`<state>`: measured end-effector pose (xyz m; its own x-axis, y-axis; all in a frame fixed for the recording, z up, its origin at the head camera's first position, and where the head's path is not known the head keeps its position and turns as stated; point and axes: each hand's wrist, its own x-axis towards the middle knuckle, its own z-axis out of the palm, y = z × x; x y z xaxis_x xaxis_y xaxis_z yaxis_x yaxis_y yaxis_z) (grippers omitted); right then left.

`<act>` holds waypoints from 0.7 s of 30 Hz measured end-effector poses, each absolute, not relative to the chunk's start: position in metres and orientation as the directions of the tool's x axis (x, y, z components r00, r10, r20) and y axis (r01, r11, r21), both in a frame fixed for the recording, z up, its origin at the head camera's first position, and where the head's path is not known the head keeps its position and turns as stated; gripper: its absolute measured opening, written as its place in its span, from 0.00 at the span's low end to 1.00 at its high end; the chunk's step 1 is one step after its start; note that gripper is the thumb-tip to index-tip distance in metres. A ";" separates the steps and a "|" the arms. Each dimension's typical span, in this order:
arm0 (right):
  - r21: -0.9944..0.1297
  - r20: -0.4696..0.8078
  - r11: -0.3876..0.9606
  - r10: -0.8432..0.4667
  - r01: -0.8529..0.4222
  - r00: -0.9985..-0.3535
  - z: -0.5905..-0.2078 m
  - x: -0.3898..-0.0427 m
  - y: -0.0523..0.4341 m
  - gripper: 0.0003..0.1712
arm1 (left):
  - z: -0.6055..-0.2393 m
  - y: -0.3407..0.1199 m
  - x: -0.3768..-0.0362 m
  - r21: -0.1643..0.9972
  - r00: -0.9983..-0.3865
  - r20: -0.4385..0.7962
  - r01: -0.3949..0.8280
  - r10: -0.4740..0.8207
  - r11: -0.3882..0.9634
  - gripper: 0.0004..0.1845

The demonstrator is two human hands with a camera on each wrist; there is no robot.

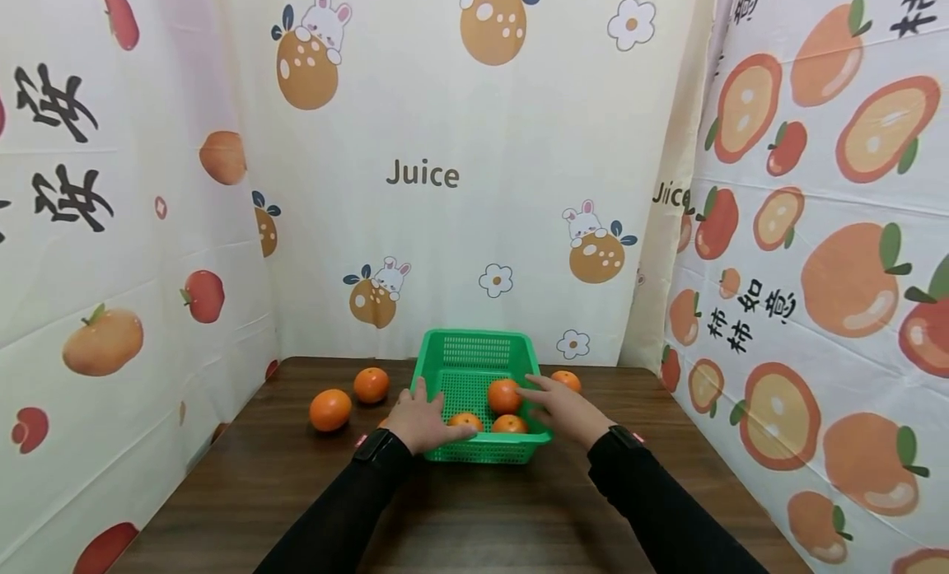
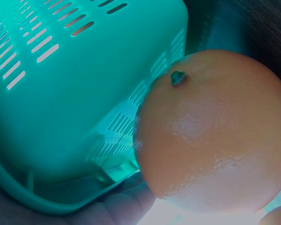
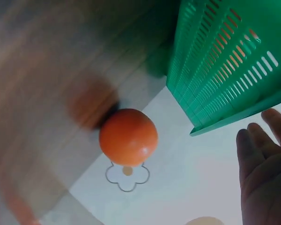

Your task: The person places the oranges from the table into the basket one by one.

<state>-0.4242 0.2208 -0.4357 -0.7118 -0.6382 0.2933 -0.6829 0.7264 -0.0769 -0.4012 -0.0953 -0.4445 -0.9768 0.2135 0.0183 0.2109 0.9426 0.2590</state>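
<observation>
A green slotted basket (image 1: 474,356) stands mid-table with three oranges inside: one (image 1: 504,395) toward the middle and two (image 1: 465,422) (image 1: 509,424) at the front wall. My left hand (image 1: 426,417) lies flat over the basket's front left rim, its fingers straight and reaching to the front left orange. My right hand (image 1: 556,401) stretches over the right rim with straight fingers beside the middle orange. In the left wrist view an orange (image 2: 215,136) sits just outside the basket wall (image 2: 61,93). The right wrist view shows my open right hand (image 3: 264,173) by the basket (image 3: 225,61).
Two oranges (image 1: 329,409) (image 1: 371,385) lie on the dark wooden table (image 1: 460,516) left of the basket. Another orange (image 1: 567,380) (image 3: 129,137) sits just right of it. Fruit-printed cloth walls (image 1: 445,187) close in the back and both sides.
</observation>
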 end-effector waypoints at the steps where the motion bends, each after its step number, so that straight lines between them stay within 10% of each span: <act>1: -0.095 0.301 0.740 -0.616 -0.666 -0.728 -0.438 -0.422 0.222 0.28 | -0.445 -0.096 -0.401 0.259 -0.977 0.019 0.212 0.214 0.942 0.60; 21: -0.448 0.321 0.790 -0.293 -0.417 -0.901 -0.465 -0.377 0.226 0.27 | -0.439 -0.094 -0.391 0.270 -0.977 0.017 0.209 0.213 0.940 0.59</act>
<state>-0.3771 0.2261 -0.4651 -0.9005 -0.2934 0.3209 -0.4173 0.7904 -0.4485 -0.3915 -0.0944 -0.4391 -0.9770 0.2127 0.0170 0.2093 0.9398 0.2702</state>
